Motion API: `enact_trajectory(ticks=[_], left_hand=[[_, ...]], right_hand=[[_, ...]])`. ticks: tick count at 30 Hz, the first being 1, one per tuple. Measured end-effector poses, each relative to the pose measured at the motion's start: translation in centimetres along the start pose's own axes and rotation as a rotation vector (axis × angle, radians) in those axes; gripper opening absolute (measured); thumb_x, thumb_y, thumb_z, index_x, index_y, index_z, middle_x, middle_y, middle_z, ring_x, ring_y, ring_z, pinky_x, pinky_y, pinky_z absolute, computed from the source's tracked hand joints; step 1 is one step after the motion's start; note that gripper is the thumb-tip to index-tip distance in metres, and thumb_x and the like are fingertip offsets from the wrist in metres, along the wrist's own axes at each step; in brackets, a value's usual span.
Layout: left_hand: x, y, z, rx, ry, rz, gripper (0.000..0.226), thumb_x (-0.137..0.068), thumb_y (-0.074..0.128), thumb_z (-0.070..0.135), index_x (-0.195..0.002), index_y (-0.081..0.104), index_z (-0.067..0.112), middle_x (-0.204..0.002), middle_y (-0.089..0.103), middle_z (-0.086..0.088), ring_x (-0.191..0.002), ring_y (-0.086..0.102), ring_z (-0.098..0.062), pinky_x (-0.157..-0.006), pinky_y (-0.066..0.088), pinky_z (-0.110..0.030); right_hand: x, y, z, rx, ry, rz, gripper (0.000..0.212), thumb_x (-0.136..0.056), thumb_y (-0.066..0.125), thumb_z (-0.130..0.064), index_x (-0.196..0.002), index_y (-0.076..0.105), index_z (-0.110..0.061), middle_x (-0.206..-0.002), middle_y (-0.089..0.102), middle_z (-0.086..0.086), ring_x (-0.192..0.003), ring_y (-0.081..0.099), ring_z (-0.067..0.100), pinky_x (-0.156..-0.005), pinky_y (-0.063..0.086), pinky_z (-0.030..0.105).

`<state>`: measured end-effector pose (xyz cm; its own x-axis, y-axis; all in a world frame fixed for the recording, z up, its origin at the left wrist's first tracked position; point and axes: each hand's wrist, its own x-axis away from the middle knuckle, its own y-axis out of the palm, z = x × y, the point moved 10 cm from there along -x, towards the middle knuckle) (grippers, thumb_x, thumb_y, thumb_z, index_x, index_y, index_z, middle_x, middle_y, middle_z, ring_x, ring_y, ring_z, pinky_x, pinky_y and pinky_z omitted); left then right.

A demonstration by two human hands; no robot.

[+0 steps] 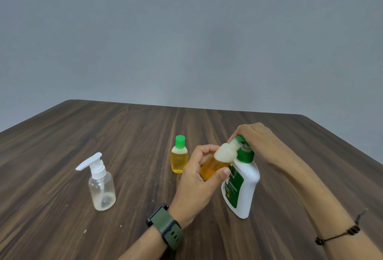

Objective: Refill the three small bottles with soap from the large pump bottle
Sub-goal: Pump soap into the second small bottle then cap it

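Left hand (196, 178) grips the tilted small bottle (217, 162), mouth apparently touching the spout of the pump bottle (241, 187), whose head the right hand (257, 141) presses.

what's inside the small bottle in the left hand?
Small bottle: orange soap below, white foam up to its neck. Left hand fingers cover its lower part, so its base is hidden.

A single head-worn view looks forward and down across the tabletop (124, 135), toward the far wall (186, 31).
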<state>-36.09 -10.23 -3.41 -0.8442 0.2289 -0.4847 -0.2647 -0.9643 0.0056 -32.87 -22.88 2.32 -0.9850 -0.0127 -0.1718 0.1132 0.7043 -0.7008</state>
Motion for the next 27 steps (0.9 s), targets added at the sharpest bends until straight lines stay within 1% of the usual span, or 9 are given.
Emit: enact_trajectory(ticks=[4, 7, 10, 14, 16, 18, 20, 22, 27], left_hand=[[0.1, 0.5, -0.2, 0.016, -0.019, -0.042, 0.036, -0.075, 0.060, 0.032, -0.108, 0.045, 0.033, -0.104, 0.059, 0.035, -0.102, 0.057, 0.007, -0.079, 0.050, -0.014], [0.2, 0.9, -0.3, 0.052, -0.035, -0.083, 0.036, -0.079, 0.057, 0.030, -0.111, 0.043, 0.031, -0.102, 0.059, 0.035, -0.099, 0.057, 0.009, -0.077, 0.049, -0.013], [0.1, 0.7, -0.6, 0.054, -0.040, -0.083, 0.032, -0.087, 0.056, 0.035, -0.116, 0.043, 0.033, -0.107, 0.061, 0.029, -0.103, 0.057, 0.007, -0.078, 0.048, -0.012], [-0.2, -0.4, -0.4, 0.009, -0.007, -0.050, 0.043, -0.080, 0.053, 0.048, -0.120, 0.045, 0.037, -0.110, 0.063, 0.016, -0.108, 0.057, -0.001, -0.083, 0.046, -0.014], [-0.4, -0.9, -0.2, 0.003, 0.010, -0.038, 0.036, -0.083, 0.053, 0.040, -0.118, 0.047, 0.034, -0.104, 0.065, 0.011, -0.103, 0.058, 0.001, -0.081, 0.046, -0.012], [-0.6, -1.6, 0.2, -0.001, 0.025, -0.022, 0.034, -0.083, 0.050, 0.034, -0.117, 0.048, 0.032, -0.101, 0.065, 0.011, -0.099, 0.058, 0.003, -0.079, 0.045, -0.011], [-0.6, -2.6, 0.4, 0.002, 0.031, 0.002, 0.034, -0.083, 0.048, 0.032, -0.117, 0.048, 0.030, -0.101, 0.064, 0.009, -0.098, 0.058, 0.004, -0.079, 0.045, -0.010], [-0.5, -3.7, 0.5, -0.010, 0.033, 0.028, 0.034, -0.084, 0.047, 0.031, -0.117, 0.047, 0.028, -0.104, 0.062, 0.006, -0.098, 0.057, 0.004, -0.079, 0.044, -0.010], [0.3, -6.9, -0.3, -0.076, 0.011, 0.097, 0.039, -0.080, 0.051, 0.048, -0.117, 0.048, 0.035, -0.104, 0.063, 0.011, -0.102, 0.058, -0.007, -0.086, 0.047, -0.026]], right_hand=[[0.0, -0.3, -0.5, 0.046, -0.008, -0.007, 0.033, -0.092, 0.036, -0.014, -0.093, 0.063, 0.006, -0.089, 0.064, 0.005, -0.083, 0.055, 0.023, -0.071, 0.042, 0.032], [0.2, -0.8, -0.9, 0.013, -0.013, 0.028, 0.042, -0.096, 0.034, -0.026, -0.090, 0.068, -0.003, -0.084, 0.066, -0.004, -0.076, 0.057, 0.015, -0.066, 0.041, 0.025], [0.3, -1.1, -1.3, 0.021, -0.040, 0.048, 0.054, -0.098, 0.028, -0.044, -0.091, 0.071, -0.012, -0.084, 0.067, -0.007, -0.084, 0.062, 0.011, -0.074, 0.045, 0.025], [0.9, -1.7, -2.4, 0.064, -0.075, 0.059, 0.062, -0.093, 0.023, -0.054, -0.093, 0.069, -0.014, -0.083, 0.064, -0.012, -0.083, 0.063, 0.006, -0.074, 0.046, 0.022], [1.3, -2.2, -3.8, 0.129, -0.136, 0.112, 0.062, -0.094, 0.023, -0.052, -0.094, 0.069, -0.011, -0.087, 0.069, -0.004, -0.081, 0.065, 0.010, -0.080, 0.049, 0.029], [1.7, -2.6, -5.7, 0.260, -0.246, 0.196, 0.061, -0.097, 0.025, -0.047, -0.095, 0.067, -0.003, -0.090, 0.071, 0.009, -0.081, 0.066, 0.023, -0.085, 0.049, 0.039], [2.0, -2.3, -7.3, 0.348, -0.341, 0.243, 0.052, -0.099, 0.031, -0.037, -0.095, 0.065, 0.002, -0.084, 0.069, 0.017, -0.077, 0.063, 0.029, -0.075, 0.047, 0.034], [2.4, -1.3, -8.8, 0.416, -0.434, 0.241, 0.041, -0.099, 0.035, -0.028, -0.092, 0.066, -0.001, -0.075, 0.066, 0.014, -0.072, 0.060, 0.026, -0.064, 0.037, 0.026], [3.5, 2.9, -11.7, 0.530, -0.557, 0.173, 0.028, -0.095, 0.039, -0.020, -0.097, 0.065, -0.009, -0.094, 0.067, 0.002, -0.090, 0.057, 0.017, -0.076, 0.044, 0.029]])
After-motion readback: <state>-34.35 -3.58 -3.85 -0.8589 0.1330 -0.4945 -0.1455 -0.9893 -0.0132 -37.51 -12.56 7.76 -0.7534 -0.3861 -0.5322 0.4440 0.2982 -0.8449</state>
